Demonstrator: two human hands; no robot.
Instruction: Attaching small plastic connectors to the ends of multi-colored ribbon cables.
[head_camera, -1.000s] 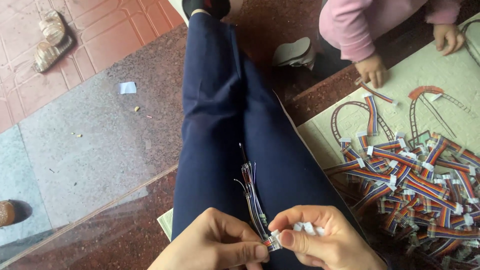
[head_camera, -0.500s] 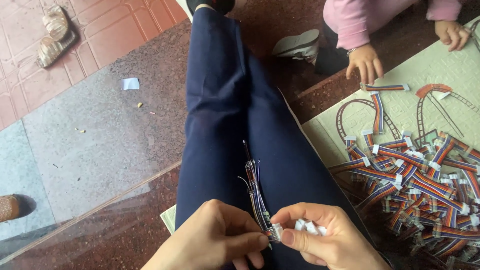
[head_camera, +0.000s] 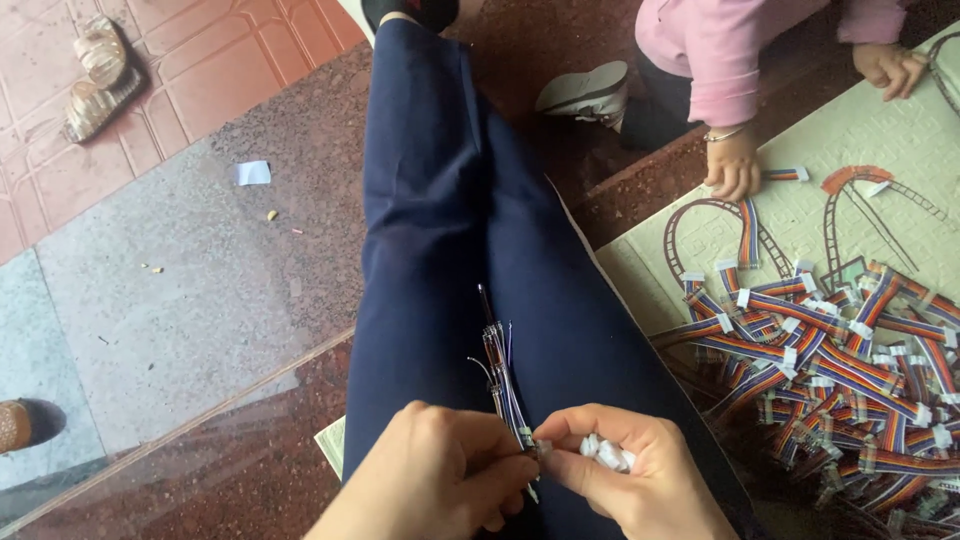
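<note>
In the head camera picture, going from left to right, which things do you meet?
Sandals → scrap of paper → left hand → ribbon cable → right hand → pile of ribbon cables.

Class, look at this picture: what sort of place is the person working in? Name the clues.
Probably a home floor used for piecework: the person sits on stone tiles, a sandal lies nearby, and a pile of ribbon cables covers a foam mat.

Both hands sit low at six o'clock, meeting over the lap. The left hand (head_camera: 440, 475) curls palm-down, thumb and forefinger pinched toward three o'clock. The right hand (head_camera: 630, 480) faces it, fingertips pinched toward nine o'clock, remaining fingers cupped loosely inward.
</note>
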